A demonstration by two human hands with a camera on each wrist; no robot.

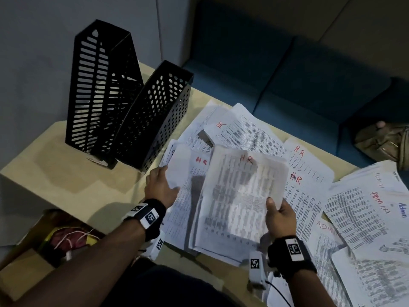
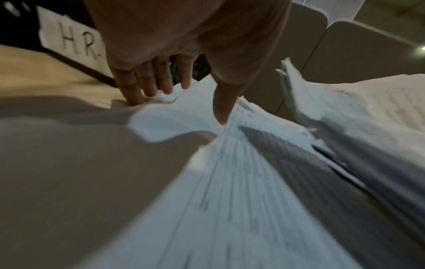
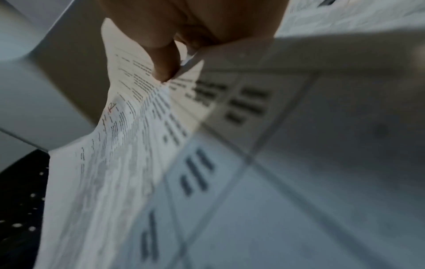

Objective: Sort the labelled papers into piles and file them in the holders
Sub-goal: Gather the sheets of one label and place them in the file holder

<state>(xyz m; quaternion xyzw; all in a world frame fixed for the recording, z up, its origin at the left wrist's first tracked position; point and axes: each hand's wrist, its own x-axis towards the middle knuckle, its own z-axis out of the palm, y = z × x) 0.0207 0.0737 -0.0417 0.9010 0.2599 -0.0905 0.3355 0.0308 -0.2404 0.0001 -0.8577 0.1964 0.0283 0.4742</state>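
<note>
Two black holders stand at the table's back left: a slotted one [image 1: 99, 91] and a perforated one [image 1: 155, 116], and a white tag reading HR [image 2: 76, 43] shows on a holder. Papers marked HR in red [image 1: 241, 131] spread across the middle. My right hand [image 1: 273, 203] pinches the lower right corner of one HR sheet [image 1: 243, 191], which hangs lifted above the pile; thumb and sheet [image 3: 142, 109] show in the right wrist view. My left hand [image 1: 163, 185] rests on the pile's left edge, fingers [image 2: 147, 85] straight and thumb tip down on a sheet [image 2: 174, 125].
Papers marked Admin [image 1: 371, 209] lie at the right. A blue sofa [image 1: 309, 74] runs behind the beige table [image 1: 66, 173], with a brown bag [image 1: 385, 140] on it. A cardboard box [image 1: 55, 238] of wires sits low at the left.
</note>
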